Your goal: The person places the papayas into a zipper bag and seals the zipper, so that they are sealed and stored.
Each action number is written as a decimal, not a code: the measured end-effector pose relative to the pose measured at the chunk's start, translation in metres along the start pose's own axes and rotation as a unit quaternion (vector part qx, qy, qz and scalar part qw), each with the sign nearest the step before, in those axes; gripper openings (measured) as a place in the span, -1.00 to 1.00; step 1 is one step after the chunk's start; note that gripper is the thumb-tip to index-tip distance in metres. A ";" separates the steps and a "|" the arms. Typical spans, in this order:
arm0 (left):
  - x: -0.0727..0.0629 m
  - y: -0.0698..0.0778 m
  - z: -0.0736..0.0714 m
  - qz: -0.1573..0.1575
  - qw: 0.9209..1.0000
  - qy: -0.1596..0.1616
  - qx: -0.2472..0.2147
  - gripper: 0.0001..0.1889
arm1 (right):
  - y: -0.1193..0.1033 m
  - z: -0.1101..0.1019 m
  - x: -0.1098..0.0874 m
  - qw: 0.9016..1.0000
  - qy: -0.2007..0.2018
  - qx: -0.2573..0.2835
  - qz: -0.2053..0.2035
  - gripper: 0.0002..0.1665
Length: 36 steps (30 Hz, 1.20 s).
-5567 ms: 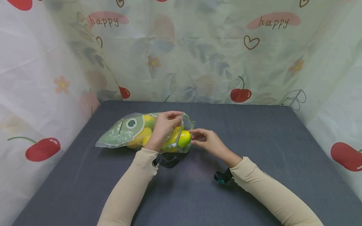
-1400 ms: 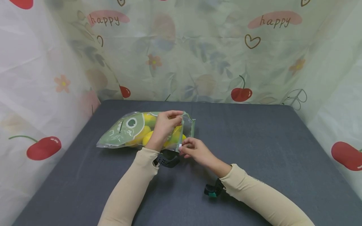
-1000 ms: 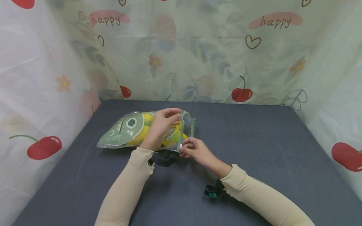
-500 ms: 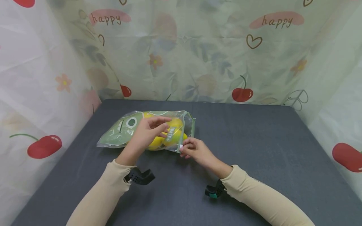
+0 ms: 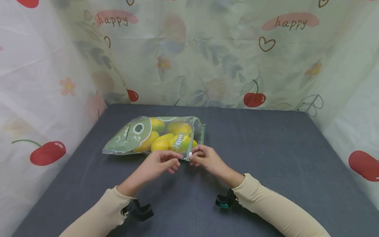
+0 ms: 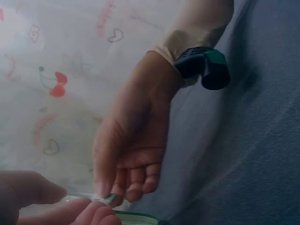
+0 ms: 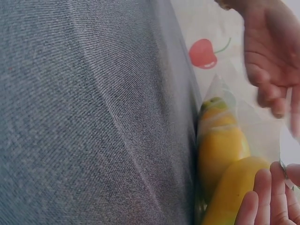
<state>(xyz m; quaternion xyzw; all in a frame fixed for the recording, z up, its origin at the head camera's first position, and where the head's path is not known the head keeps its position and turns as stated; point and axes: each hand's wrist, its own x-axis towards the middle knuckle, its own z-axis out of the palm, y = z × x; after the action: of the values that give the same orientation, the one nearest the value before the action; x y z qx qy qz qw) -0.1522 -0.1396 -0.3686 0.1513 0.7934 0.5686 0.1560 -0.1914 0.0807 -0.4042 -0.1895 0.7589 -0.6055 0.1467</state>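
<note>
A clear plastic zip bag [image 5: 122, 140] with a green cartoon face lies on its side, its mouth facing right. Several yellow-green mangoes [image 5: 161, 142] fill it; through the film they also show in the right wrist view as yellow mangoes [image 7: 221, 152]. My right hand [image 5: 209, 162] pinches the near corner of the bag's mouth, at a small white tab [image 5: 190, 154]. Close to that corner is my left hand [image 5: 157, 166], fingers extended and thumb apart, holding nothing. Whether its fingertips touch the bag I cannot tell. In the left wrist view, the right hand [image 6: 133, 131] holds the bag's edge.
The bag rests on a dark grey table [image 5: 260, 141]. A patterned curtain [image 5: 207, 56] stands behind it and along both sides. Each wrist carries a black camera, one the left wrist camera [image 5: 139, 210], the other the right wrist camera [image 5: 225, 199].
Earlier my right hand was at a mango in the bag's mouth, then moved to the near corner and pinched it. My left hand has left the upper edge and come down toward that corner.
</note>
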 end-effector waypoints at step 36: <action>0.027 -0.033 0.057 -0.058 0.905 0.225 -0.356 -0.83 | 0.003 0.002 0.001 0.998 0.008 0.042 0.039 -0.69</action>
<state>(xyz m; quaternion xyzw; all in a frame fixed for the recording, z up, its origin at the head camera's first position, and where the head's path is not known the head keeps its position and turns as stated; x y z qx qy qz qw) -0.1550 -0.0894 -0.4197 -0.0926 0.5594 0.8222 0.0501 -0.1914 0.0794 -0.4080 -0.1483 0.7408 -0.6322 0.1718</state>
